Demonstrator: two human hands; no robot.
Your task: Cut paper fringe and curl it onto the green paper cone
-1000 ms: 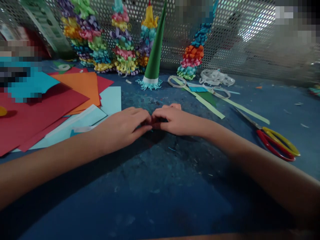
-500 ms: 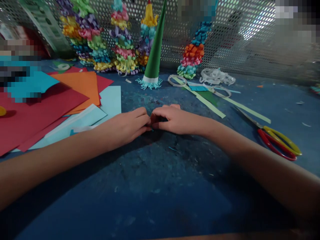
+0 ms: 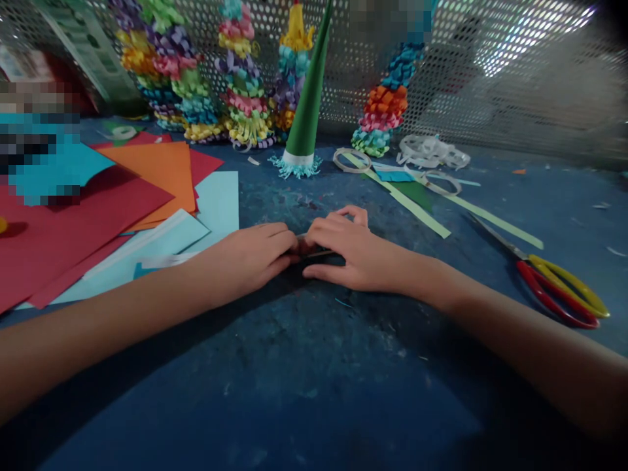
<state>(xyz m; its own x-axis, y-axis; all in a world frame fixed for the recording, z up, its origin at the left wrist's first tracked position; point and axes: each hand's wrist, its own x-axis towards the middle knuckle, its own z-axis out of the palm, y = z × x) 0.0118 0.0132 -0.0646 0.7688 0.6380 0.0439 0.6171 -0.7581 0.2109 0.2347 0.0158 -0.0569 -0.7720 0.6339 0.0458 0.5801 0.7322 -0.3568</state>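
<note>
While the left hand [image 3: 243,261] and the right hand [image 3: 356,248] curl in close over the middle of a worn blue tabletop [image 3: 294,392], a thin paper strip [image 3: 316,250] sits between them. The strip is narrow and flat, and most of it is hidden by the fingers and shade (so its color is hard to tell). Its long side runs from hand to hand and dips a little toward the person on the right.

The fingers on both hands are bent and closed, and they seem to pinch the strip from each end. The right hand's top fingers arch up in a small hump.

Flat sheets of red paper [image 3: 73,229], orange paper [image 3: 152,176], and pale blue paper [image 3: 218,203] lie in a messy pile just past the left hand. Past the right hand lie long pale green strips [image 3: 407,206], and red-and-yellow scissors [image 3: 554,291] rest farther right. Bumpy towers of curled paper [image 3: 245,91] and a smooth green paper cone [image 3: 307,111] stand in front of a metal mesh wall with lots of round holes [image 3: 490,85].
</note>
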